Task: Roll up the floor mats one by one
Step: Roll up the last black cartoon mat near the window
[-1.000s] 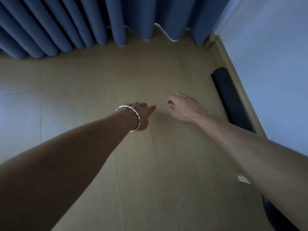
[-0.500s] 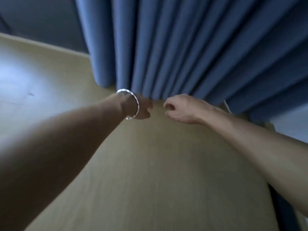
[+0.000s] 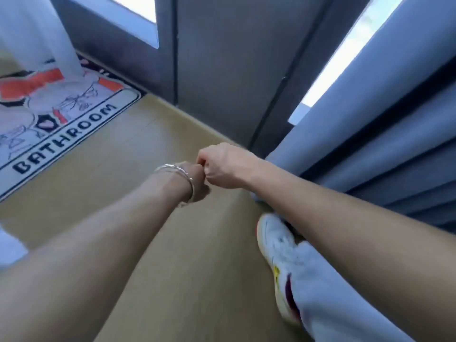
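We have turned. A second ago we faced bare floor, a blue curtain and a dark rolled mat along the wall. Now the wooden floor (image 3: 138, 149) runs up to a dark grey door (image 3: 222, 58), and the roll is out of view. The blue curtain (image 3: 394, 149) hangs along the floor's right edge.

The floor mat (image 3: 61, 114), a printed one lettered BATHROOM, lies flat at the far left edge of the floor. Its far side sits against the door's sill, and a pale drape (image 3: 32, 33) hangs over its far end. We judge this to be the next mat to roll, and no part of it is lifted yet.

Our grey trouser leg (image 3: 320, 292) and white shoe (image 3: 276, 245) are planted near the right edge.

Both arms reach forward, well apart from the mat. The right hand (image 3: 224, 166) is curled, fingers tucked toward the palm, with nothing visible in it. The left hand (image 3: 198, 185) sits knuckle to knuckle with it. Its fingers are hidden behind the wrist and the silver bracelet (image 3: 182, 174), so we cannot tell how they lie.
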`<action>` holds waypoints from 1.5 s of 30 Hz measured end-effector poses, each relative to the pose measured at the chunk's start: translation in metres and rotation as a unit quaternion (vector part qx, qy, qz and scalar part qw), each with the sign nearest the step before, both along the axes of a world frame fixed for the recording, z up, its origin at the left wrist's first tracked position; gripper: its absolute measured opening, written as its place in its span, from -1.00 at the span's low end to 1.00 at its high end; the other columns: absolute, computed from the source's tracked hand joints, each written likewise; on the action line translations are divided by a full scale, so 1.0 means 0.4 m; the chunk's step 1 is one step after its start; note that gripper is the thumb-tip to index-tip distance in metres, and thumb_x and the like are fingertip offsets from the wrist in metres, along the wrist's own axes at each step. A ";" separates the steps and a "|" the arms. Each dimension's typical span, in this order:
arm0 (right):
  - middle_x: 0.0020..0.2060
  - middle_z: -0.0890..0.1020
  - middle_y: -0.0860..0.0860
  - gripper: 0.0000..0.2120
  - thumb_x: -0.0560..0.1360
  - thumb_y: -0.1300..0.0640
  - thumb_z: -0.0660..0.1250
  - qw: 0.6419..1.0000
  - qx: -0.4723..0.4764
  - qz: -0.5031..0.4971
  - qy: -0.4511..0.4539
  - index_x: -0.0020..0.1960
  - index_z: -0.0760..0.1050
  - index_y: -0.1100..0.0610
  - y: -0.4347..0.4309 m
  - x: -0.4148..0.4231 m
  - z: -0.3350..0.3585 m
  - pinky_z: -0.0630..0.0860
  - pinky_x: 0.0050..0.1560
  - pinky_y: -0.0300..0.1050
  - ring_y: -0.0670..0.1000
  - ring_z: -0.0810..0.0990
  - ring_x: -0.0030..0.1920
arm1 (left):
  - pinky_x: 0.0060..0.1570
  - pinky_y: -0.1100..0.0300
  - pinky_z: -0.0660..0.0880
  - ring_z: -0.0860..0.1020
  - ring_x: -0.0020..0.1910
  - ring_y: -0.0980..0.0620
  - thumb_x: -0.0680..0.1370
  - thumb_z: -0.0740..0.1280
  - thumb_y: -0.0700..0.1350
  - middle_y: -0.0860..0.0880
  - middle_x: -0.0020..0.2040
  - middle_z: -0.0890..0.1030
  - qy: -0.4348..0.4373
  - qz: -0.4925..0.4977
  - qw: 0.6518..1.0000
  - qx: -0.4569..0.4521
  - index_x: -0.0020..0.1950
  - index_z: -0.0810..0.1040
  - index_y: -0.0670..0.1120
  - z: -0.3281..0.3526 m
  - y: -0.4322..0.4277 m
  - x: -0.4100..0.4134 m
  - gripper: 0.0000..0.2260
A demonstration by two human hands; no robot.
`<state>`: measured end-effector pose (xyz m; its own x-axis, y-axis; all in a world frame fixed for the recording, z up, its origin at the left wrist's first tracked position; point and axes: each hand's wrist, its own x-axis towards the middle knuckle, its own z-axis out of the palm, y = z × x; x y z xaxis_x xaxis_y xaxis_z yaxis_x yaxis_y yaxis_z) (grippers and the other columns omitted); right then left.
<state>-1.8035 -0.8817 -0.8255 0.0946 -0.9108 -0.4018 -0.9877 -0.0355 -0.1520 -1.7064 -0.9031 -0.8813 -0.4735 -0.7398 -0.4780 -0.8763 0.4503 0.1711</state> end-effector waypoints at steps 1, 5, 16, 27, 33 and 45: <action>0.05 0.64 0.10 -0.73 0.47 0.18 0.19 1.000 0.021 0.004 -0.003 0.10 0.58 0.09 -0.010 0.000 -0.044 0.57 0.00 -0.05 0.14 0.59 0.02 | 0.17 0.08 0.46 0.51 0.19 -0.15 0.52 0.23 0.07 -0.15 0.21 0.55 -0.009 0.002 1.000 0.013 0.25 0.49 -0.09 -0.047 -0.001 -0.002 -0.62; 0.07 0.61 0.14 -0.73 0.51 0.15 0.18 0.997 0.075 0.010 -0.032 0.13 0.57 0.13 -0.083 0.001 -0.169 0.52 -0.06 -0.11 0.17 0.58 0.02 | 0.22 0.04 0.43 0.47 0.25 -0.15 0.54 0.25 0.04 -0.15 0.24 0.50 -0.045 0.029 0.998 0.040 0.30 0.44 -0.10 -0.172 -0.036 0.013 -0.62; 0.10 0.61 0.16 -0.72 0.54 0.12 0.21 0.984 0.096 0.145 0.022 0.18 0.55 0.16 -0.299 0.041 -0.290 0.47 -0.05 -0.13 0.17 0.58 0.08 | 0.07 0.12 0.43 0.49 0.19 -0.14 0.49 0.26 0.16 -0.10 0.16 0.55 -0.066 0.153 0.984 0.066 0.26 0.46 -0.01 -0.252 -0.166 0.068 -0.58; -0.14 0.57 0.11 -0.83 0.52 0.21 0.15 0.940 0.142 0.301 0.078 -0.06 0.52 0.18 -0.362 0.196 -0.359 0.37 -0.25 -0.23 0.18 0.48 -0.06 | 0.06 0.09 0.46 0.51 0.17 -0.15 0.52 0.23 0.10 -0.09 0.22 0.53 -0.070 0.262 0.957 0.105 0.32 0.44 -0.04 -0.281 -0.109 0.189 -0.59; 0.25 0.52 0.13 -0.67 0.56 0.16 0.19 0.894 0.105 0.429 0.074 0.30 0.45 0.17 -0.468 0.430 -0.418 0.45 0.08 -0.12 0.14 0.50 0.23 | -0.02 0.07 0.45 0.52 0.13 -0.17 0.53 0.24 0.07 -0.13 0.17 0.53 -0.111 0.341 0.929 0.088 0.28 0.43 -0.06 -0.236 -0.148 0.351 -0.63; 0.50 -0.19 0.32 -0.13 0.54 -0.02 0.35 0.869 0.100 0.474 0.102 0.56 -0.20 0.08 -0.415 0.726 -0.634 0.28 0.31 0.38 0.47 -0.14 0.45 | 0.10 0.10 0.47 0.49 0.21 -0.15 0.51 0.26 -0.05 -0.13 0.25 0.51 -0.110 0.560 0.791 0.218 0.39 0.35 -0.02 -0.299 -0.074 0.509 -0.56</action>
<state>-1.5131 -1.0479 -1.0792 0.6730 -0.3723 -0.6391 -0.5355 -0.8413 -0.0739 -1.5027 -0.9328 -1.0010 0.4934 -0.3774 -0.7837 -0.7134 -0.6910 -0.1164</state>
